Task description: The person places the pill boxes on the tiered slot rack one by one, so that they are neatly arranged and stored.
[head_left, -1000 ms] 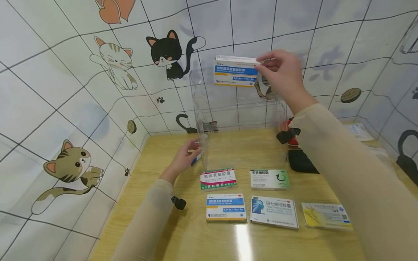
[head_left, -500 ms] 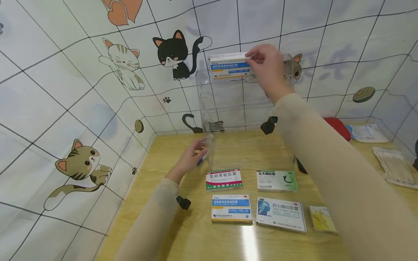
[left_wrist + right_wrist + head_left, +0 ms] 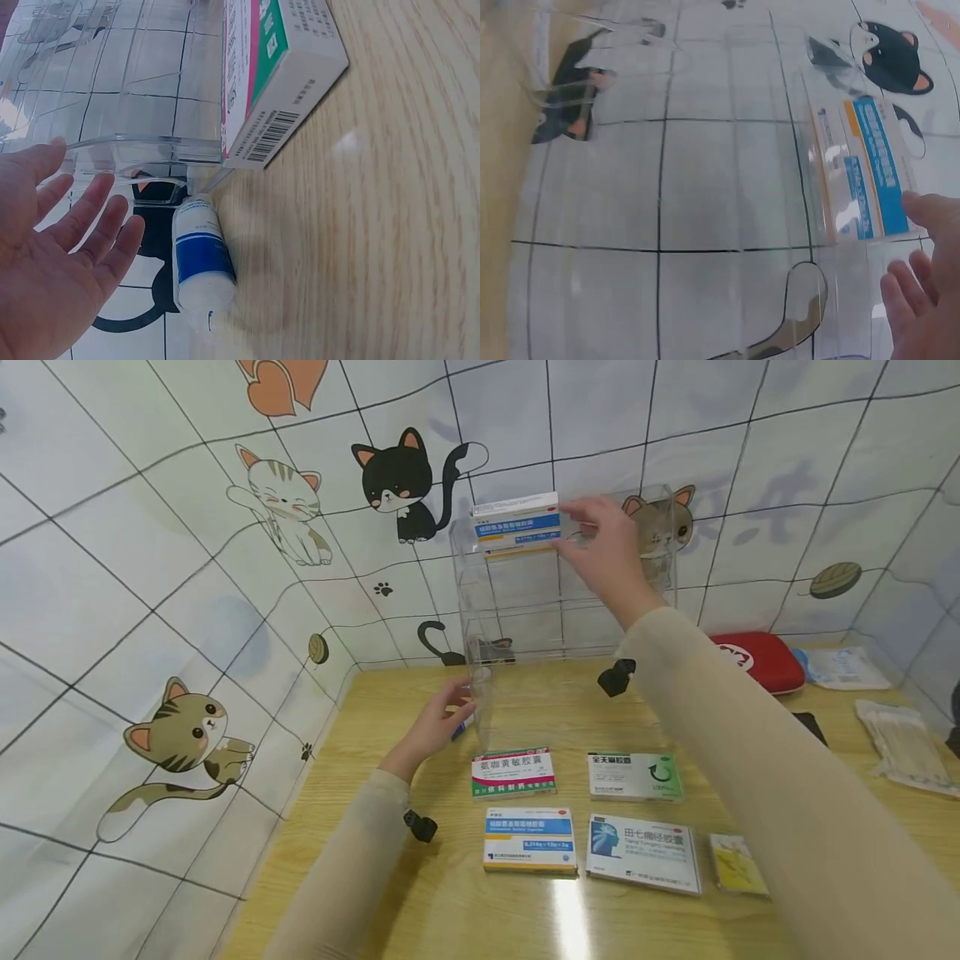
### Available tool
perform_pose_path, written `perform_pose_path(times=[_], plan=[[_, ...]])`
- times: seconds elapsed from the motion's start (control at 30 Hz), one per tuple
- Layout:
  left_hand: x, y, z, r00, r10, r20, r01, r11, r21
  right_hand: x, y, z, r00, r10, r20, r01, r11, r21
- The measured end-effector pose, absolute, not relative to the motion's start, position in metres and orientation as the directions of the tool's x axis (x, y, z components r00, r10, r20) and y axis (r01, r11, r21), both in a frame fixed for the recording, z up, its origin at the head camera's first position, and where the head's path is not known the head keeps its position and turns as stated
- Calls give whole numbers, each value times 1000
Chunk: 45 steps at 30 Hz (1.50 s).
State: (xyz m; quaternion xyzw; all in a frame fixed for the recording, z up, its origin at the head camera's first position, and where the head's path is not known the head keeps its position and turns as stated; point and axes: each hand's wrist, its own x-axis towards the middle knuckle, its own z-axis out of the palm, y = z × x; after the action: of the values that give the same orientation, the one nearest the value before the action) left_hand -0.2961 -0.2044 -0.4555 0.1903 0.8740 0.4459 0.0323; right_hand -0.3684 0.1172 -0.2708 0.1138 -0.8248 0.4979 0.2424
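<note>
A blue-and-white medicine box (image 3: pixel 517 525) stands on the top tier of a clear acrylic rack (image 3: pixel 472 602), at its left end. My right hand (image 3: pixel 611 556) is at the box's right end, with the thumb at its edge in the right wrist view and the other fingers loosely extended. My left hand (image 3: pixel 435 722) is beside the rack's lower left side, fingers loosely spread and holding nothing. Near it lies a white bottle with a blue band (image 3: pixel 204 259). A green-and-pink medicine box (image 3: pixel 513 773) sits in front of the rack.
On the table (image 3: pixel 420 910) lie a second blue-and-white box (image 3: pixel 529 841), a green-and-white box (image 3: pixel 633 776), a white box with a blue head picture (image 3: pixel 642 853) and a yellow box (image 3: pixel 737 864). A red pouch (image 3: pixel 761 662) and a pack of cotton swabs (image 3: pixel 906 745) lie right.
My right hand has carried the blue-and-white box left, then down onto the rack's top tier, and its grip has loosened. My left hand stays by the rack.
</note>
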Motion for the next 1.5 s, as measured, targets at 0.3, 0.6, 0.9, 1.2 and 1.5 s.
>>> perform_pose_path(times=[0.3,0.6,0.9,1.2,1.5], plan=[[-293,-205,-456,-927,361,107,294,518,803,-309,134,-326,-848,-3,530,-461,499,-734],[-287,-203,-454,-938,329,105,281,552,785,-236,186,-379,-899,-46,437,-367,624,-690],[-285,-202,-452,-938,334,91,274,555,785,-178,244,-416,-933,-78,351,-288,747,-599],[-290,-202,-451,-932,344,113,296,541,787,-142,296,-448,-964,-93,250,-231,761,-606],[-290,-200,-452,-932,350,98,283,529,800,-111,339,-467,-979,-204,-27,-156,823,-546]])
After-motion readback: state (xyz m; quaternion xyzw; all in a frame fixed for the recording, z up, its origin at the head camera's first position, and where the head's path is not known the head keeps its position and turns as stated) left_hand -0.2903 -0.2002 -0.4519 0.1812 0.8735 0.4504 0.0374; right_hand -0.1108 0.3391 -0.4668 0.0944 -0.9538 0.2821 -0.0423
